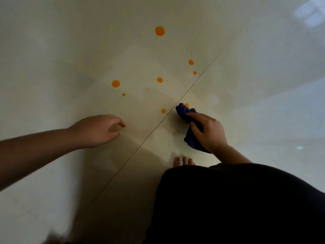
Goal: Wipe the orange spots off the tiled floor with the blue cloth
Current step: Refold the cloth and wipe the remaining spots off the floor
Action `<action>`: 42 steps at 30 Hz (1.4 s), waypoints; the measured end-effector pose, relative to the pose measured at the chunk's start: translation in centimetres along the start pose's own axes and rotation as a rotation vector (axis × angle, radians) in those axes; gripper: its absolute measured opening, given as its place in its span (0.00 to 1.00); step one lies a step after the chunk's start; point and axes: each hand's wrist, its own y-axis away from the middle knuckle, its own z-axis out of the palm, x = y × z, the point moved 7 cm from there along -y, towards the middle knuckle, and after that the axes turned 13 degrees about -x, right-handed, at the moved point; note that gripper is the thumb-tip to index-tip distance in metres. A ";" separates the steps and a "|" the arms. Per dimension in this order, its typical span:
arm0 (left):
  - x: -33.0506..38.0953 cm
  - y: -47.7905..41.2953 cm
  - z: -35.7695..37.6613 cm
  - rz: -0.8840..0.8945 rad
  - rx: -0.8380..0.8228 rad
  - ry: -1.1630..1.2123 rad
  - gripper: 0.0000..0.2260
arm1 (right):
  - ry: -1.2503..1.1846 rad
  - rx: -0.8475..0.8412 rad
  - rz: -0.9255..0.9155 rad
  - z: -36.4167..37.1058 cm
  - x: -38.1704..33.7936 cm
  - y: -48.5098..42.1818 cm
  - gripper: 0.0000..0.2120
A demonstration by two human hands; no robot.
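- Your right hand (209, 131) grips the bunched blue cloth (186, 113); its front fold juts past your fingertips, likely so the fabric meets the floor before your hand does.
- The cloth's tip touches and partly covers one orange spot (186, 105), just right of the dark grout line (193, 85).
- Another orange spot (163, 111) sits just left of the cloth.
- Seven more spots lie farther ahead on the pale tiled floor (70, 59), well apart from the cloth.
- Your left hand (98, 129) holds nothing, fingers loosely curled, low over the tile, probably for balance.
- Your bare toes (182, 161) show just below the cloth.
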 end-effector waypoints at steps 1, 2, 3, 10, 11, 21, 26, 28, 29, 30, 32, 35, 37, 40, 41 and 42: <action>0.0 -0.5 0.0 -0.019 0.030 0.004 0.15 | 0.040 -0.046 -0.085 1.4 0.1 0.0 0.17; 0.3 -0.8 0.1 -0.018 0.086 0.019 0.16 | 0.102 -0.094 -0.164 2.9 0.2 0.5 0.17; 0.7 -1.0 0.4 0.002 0.153 0.026 0.16 | 0.169 -0.124 -0.236 4.2 0.3 1.1 0.17; 3.9 -5.0 4.1 -0.019 0.453 -0.007 0.20 | 0.168 -0.001 -0.180 5.5 2.3 -2.2 0.13; 4.1 -5.3 4.9 -0.047 0.471 -0.009 0.21 | 0.121 0.018 -0.183 6.1 1.4 -2.4 0.12; 4.5 -6.0 6.9 -0.196 0.534 -0.080 0.25 | 0.038 0.111 -0.173 4.3 3.3 -7.0 0.10; 4.4 -6.0 6.8 -0.198 0.557 -0.108 0.25 | 0.102 -0.024 -0.461 7.2 0.9 -1.7 0.10; 4.4 -5.9 6.9 -0.206 0.577 -0.108 0.25 | 0.122 -0.006 -0.387 6.5 4.6 -1.0 0.09; 4.4 -5.9 6.9 -0.207 0.585 -0.111 0.25 | 0.107 0.041 -0.260 5.6 6.7 -1.4 0.09; 4.4 -5.9 6.8 -0.208 0.594 -0.113 0.25 | 0.073 0.105 -0.108 4.5 8.4 -2.2 0.10; 4.4 -5.9 6.8 -0.204 0.612 -0.114 0.25 | 0.000 0.198 0.176 2.8 10.5 -4.8 0.12; 4.4 -5.9 6.9 -0.208 0.627 -0.116 0.25 | 0.022 0.204 0.306 2.5 8.0 -9.1 0.16; 4.4 -5.8 6.9 -0.214 0.626 -0.114 0.25 | 0.072 0.147 0.124 3.9 4.0 -9.3 0.16; 4.6 -5.7 6.7 -0.206 0.635 -0.118 0.24 | 0.126 -0.037 -0.238 6.8 1.4 -4.9 0.15; 4.6 -5.7 6.7 -0.205 0.632 -0.118 0.24 | 0.129 -0.052 -0.272 6.7 2.4 -4.1 0.15; 4.6 -5.7 6.7 -0.208 0.632 -0.115 0.24 | 0.116 -0.035 -0.229 6.0 4.1 -4.4 0.14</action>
